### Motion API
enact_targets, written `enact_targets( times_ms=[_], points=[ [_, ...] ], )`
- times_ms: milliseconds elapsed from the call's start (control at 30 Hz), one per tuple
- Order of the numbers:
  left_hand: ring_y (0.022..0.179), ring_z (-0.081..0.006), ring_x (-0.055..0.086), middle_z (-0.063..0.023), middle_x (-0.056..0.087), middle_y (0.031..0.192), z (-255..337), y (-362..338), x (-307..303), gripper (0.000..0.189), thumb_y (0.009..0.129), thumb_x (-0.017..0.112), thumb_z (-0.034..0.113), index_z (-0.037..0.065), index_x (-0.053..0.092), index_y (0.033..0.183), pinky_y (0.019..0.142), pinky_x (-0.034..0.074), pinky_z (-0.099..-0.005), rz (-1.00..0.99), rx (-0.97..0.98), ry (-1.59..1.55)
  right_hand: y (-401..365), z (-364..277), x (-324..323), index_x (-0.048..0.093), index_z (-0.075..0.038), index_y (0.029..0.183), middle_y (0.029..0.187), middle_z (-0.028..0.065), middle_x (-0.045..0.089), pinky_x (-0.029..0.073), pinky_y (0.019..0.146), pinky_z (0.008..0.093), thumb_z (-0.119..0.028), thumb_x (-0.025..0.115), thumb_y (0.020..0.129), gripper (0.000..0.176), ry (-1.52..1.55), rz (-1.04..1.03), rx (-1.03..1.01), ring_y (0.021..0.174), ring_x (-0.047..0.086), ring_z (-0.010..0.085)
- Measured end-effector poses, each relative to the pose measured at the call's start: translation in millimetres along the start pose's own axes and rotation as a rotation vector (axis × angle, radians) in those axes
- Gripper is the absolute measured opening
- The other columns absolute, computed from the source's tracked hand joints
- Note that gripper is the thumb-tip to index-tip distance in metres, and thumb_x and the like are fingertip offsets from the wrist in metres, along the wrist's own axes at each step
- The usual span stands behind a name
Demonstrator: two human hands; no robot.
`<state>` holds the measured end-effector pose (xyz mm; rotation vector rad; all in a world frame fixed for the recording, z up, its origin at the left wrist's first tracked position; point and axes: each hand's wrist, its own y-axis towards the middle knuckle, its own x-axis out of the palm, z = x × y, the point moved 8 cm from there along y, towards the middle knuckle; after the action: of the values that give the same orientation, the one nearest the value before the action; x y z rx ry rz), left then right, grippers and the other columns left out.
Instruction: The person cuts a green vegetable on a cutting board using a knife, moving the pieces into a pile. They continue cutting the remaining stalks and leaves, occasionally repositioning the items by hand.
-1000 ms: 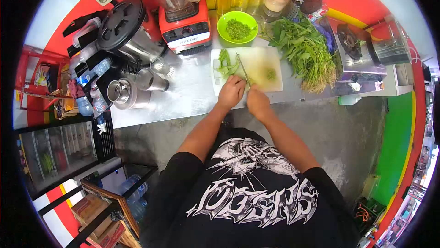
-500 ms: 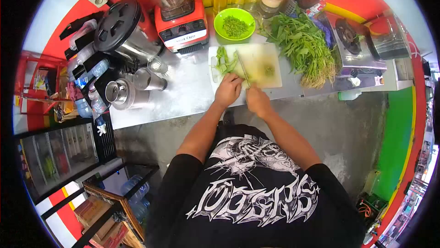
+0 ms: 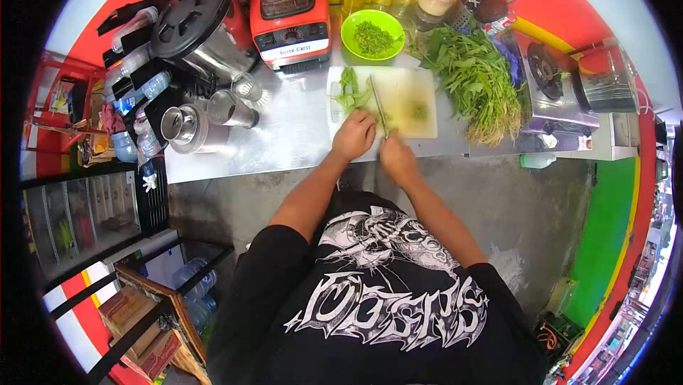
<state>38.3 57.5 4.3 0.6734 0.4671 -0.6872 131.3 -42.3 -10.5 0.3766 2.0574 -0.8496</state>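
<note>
**Counter**: steel surface that carries everything. You stand at its near edge.

**Loose greens**: a big leafy heap with pale root ends, lying just beside the board's right edge. You probably keep it there as stock within easy reach.

**Cutting board**: pale, set square against the near edge so that both your hands work over it.

**Green bowl**: just past the board's far edge, holding chopped green bits. It is likely placed there to take the cut pieces.

**Left hand**: on the board's near-left part. Your fingers are curled and pressed together on the stem bundle, pinning it beside the blade.

**Right hand**: at the board's near edge, closed round the knife handle.

**Knife**: the blade runs from the near edge toward the far edge, touching the bundle's right side.

**Stem bundle**: bright green and leafy, fanning from your left hand toward the board's far-left corner.

**Chopped heap**: a small pile on the board's right half, apart from the blade.
</note>
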Motion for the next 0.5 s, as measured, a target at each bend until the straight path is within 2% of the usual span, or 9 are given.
enact_targets(
  times_ms=[67, 167, 367, 500],
  points=[
    [0.094, -0.0378, 0.057, -0.0166, 0.058, 0.095, -0.2, 0.2, 0.4, 0.011, 0.085, 0.064, 0.001, 0.000, 0.062, 0.095, 0.085, 0.049, -0.0454, -0.020, 0.013, -0.004, 8.5, -2.7, -3.6, 0.056, 0.003, 0.114, 0.103, 0.0317, 0.068, 0.052, 0.087, 0.0563, -0.025, 0.048, 0.100, 0.032, 0.017, 0.032, -0.044, 0.098, 0.067, 0.0491],
    [0.092, -0.0379, 0.057, -0.0166, 0.059, 0.093, -1.5, -0.1, 0.5, 0.010, 0.085, 0.064, 0.001, 0.000, 0.062, 0.095, 0.084, 0.048, -0.0455, 0.014, -0.002, -0.030, 2.7, -18.3, -18.1, 0.054, 0.003, 0.114, 0.104, 0.0312, 0.068, 0.050, 0.089, 0.0577, -0.027, 0.046, 0.102, 0.033, -0.071, -0.030, -0.188, 0.098, 0.067, 0.0490],
    [0.090, -0.0384, 0.057, -0.0166, 0.058, 0.091, 3.7, 2.1, -4.4, 0.007, 0.084, 0.064, 0.000, 0.001, 0.062, 0.091, 0.082, 0.048, -0.0461, 0.041, 0.000, -0.045, -4.9, -1.1, 5.8, 0.053, 0.003, 0.115, 0.104, 0.0323, 0.068, 0.050, 0.088, 0.0586, -0.028, 0.047, 0.102, 0.034, -0.023, -0.001, 0.034, 0.099, 0.066, 0.0496],
    [0.090, -0.0390, 0.056, -0.0170, 0.058, 0.091, 1.3, 1.5, -2.8, 0.007, 0.084, 0.065, 0.001, 0.001, 0.061, 0.090, 0.081, 0.048, -0.0468, 0.018, 0.016, -0.043, 11.4, -12.1, -6.8, 0.055, 0.003, 0.111, 0.103, 0.0326, 0.068, 0.052, 0.085, 0.0569, -0.027, 0.048, 0.101, 0.032, -0.032, 0.025, -0.125, 0.097, 0.067, 0.0486]
  ],
)
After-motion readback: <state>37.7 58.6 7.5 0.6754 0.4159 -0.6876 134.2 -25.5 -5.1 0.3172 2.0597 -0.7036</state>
